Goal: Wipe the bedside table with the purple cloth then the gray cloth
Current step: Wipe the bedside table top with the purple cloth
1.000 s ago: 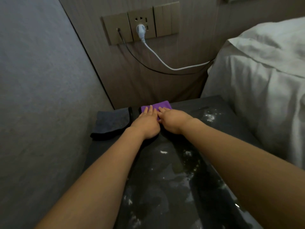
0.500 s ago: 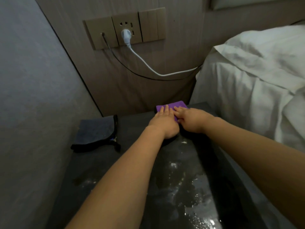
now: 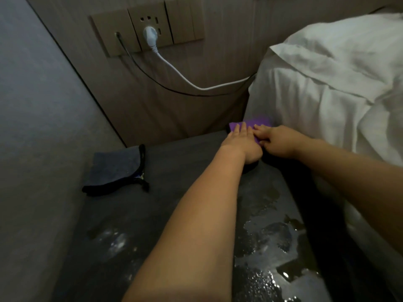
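Glistening wet patches [image 3: 268,234] across dark bedside table [image 3: 174,171], white bed [image 3: 327,94] alongside

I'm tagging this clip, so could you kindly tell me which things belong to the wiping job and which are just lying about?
Job: purple cloth, gray cloth, bedside table, left hand, right hand.
Lying about: white plug, bed sheet.

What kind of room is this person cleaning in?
Most likely a bedroom, perhaps a hotel room. A bed with white bedding stands right beside the dark bedside table, and a wall socket panel with a white plug sits just above it.
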Demonstrator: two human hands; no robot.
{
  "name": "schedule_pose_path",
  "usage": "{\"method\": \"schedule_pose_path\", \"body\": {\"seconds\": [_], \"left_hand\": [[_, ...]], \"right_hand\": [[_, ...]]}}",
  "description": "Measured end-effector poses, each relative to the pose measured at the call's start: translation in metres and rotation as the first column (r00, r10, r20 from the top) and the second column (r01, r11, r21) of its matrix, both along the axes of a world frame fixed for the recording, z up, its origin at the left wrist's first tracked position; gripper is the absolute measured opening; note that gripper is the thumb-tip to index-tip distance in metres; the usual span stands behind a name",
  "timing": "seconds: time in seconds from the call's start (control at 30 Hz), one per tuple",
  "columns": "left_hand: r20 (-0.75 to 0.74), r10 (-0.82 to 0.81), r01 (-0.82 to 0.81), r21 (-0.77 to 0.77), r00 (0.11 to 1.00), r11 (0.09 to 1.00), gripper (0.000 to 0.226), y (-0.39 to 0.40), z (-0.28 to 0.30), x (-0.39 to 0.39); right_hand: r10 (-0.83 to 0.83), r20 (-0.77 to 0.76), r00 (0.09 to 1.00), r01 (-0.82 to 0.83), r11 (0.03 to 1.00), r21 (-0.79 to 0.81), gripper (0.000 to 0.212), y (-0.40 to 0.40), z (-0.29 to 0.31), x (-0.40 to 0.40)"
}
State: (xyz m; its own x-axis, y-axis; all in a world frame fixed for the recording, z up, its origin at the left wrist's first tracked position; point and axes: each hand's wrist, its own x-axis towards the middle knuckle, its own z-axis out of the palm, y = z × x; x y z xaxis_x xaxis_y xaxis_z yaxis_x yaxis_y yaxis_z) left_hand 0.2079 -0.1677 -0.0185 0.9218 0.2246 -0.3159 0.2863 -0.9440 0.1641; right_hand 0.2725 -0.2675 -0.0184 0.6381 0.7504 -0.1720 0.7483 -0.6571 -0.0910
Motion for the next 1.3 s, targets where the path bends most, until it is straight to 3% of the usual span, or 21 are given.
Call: {"method": "schedule_pose_path", "body": {"seconds": [0.53,1.3], "left_hand": [[-0.041,-0.014,0.012,-0.050,0.999,0.999,0.069,-0.027,0.004,-0.047],[-0.028,0.013,-0.014,-0.030,1.000,0.999,0.068,0.022,0.002,-0.155]], "right_hand": [[-0.073,-0.008,0.997,0.072,0.997,-0.042,0.059,-0.022,-0.003,-0.056],[-0.030,-0.119,0.992,0.024,0.999,-0.044,0.062,0.029,0.006,-0.165]]}}
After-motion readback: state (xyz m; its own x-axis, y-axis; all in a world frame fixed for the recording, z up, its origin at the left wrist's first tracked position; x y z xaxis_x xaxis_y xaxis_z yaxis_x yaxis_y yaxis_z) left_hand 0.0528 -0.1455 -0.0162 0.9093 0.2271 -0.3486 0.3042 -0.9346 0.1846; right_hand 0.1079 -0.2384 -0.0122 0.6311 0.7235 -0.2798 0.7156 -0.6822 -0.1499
